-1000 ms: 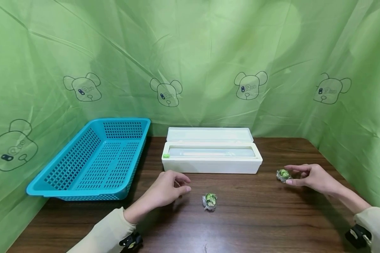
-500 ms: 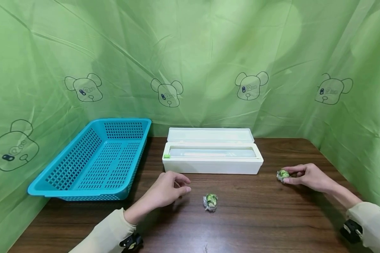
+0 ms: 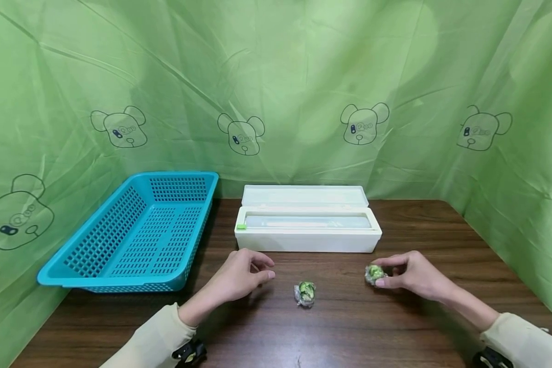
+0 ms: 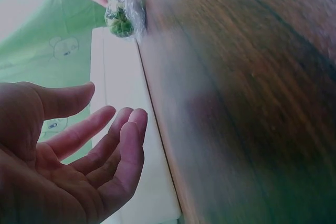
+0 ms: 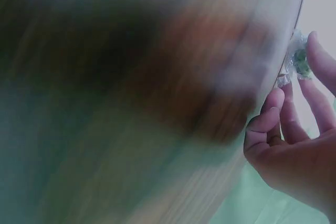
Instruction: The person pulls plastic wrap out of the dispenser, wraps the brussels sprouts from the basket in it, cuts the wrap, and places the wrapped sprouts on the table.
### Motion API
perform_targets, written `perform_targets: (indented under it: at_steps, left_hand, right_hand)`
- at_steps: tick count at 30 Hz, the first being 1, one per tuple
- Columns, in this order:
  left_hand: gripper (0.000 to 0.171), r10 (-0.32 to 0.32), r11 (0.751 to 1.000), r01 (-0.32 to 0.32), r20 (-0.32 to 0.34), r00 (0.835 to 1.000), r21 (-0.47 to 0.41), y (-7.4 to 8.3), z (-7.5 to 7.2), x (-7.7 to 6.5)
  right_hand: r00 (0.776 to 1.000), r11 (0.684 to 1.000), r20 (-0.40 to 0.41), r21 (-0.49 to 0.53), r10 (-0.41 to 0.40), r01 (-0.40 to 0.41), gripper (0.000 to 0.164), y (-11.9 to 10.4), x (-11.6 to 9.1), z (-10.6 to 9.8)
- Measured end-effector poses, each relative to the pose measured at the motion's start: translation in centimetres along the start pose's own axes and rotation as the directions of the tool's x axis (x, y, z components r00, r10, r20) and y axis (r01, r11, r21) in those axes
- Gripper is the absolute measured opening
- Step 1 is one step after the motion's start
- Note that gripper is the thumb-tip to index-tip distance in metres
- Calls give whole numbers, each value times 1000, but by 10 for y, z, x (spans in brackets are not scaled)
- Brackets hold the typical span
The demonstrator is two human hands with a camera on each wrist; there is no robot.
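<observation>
My right hand (image 3: 418, 276) pinches a small leafy green vegetable wrapped in clear plastic film (image 3: 375, 274) between thumb and fingers, low over the right part of the table. Part of that bundle (image 5: 300, 61) shows past the thumb in the right wrist view. A second film-wrapped green vegetable (image 3: 305, 294) lies on the table between the two hands. My left hand (image 3: 239, 275) stays just left of it, fingers loosely bent and holding nothing. In the left wrist view this left hand (image 4: 79, 150) shows its palm and relaxed fingers.
A long white cling film dispenser (image 3: 308, 242) with its lid raised and a green slider stands behind the hands. To the left is a blue perforated plastic basket (image 3: 115, 281). Green printed cloth (image 3: 299, 66) encloses the back and sides of the brown wooden table (image 3: 349, 332).
My right hand has closed its fingers on the right-hand wrapped vegetable and brought it left and nearer to me. The left hand and the middle vegetable have stayed in place.
</observation>
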State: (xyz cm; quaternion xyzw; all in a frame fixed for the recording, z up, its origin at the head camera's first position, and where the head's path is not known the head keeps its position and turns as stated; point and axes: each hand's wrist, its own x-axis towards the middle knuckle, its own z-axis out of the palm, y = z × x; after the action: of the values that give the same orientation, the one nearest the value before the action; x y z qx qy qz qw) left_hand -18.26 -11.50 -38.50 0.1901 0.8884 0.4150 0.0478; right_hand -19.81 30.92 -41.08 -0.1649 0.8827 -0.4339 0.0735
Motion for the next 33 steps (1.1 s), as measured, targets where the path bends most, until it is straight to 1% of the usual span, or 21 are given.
perform_targets:
  at_steps: [6,9,14,19,26,29,33]
  left_hand:
    - [20,-3,1000,3,-2,1000,4,-2,0,0]
    - [20,-4,1000,4,-3,1000,2,-3,1,0]
    - [21,-1,1000,1,-4,1000,-1,-4,2,-1]
    - [20,6,1000,-6,-6,1000,3,-3,2,-1]
    - [20,2,1000,-2,-8,1000,5,-1,-1,0]
    - [20,-4,1000,5,-21,1000,27,3,-6,1]
    - [18,17,998,-11,-80,997,69,14,-20,5]
  right_hand:
    - [999,999,3,-12,-51,51,45,-25,7,37]
    - [997,996,20,-32,-80,81,43,-36,10,54]
    - [990,987,36,-75,-139,141,40,-47,14,71]
    - [984,980,39,-93,-174,177,41,-51,18,75]
    - [983,979,50,-94,-176,180,49,-50,19,75]
    - [984,980,50,-94,-172,176,51,-52,19,73]
    - [984,979,30,-98,-178,180,49,-64,17,66]
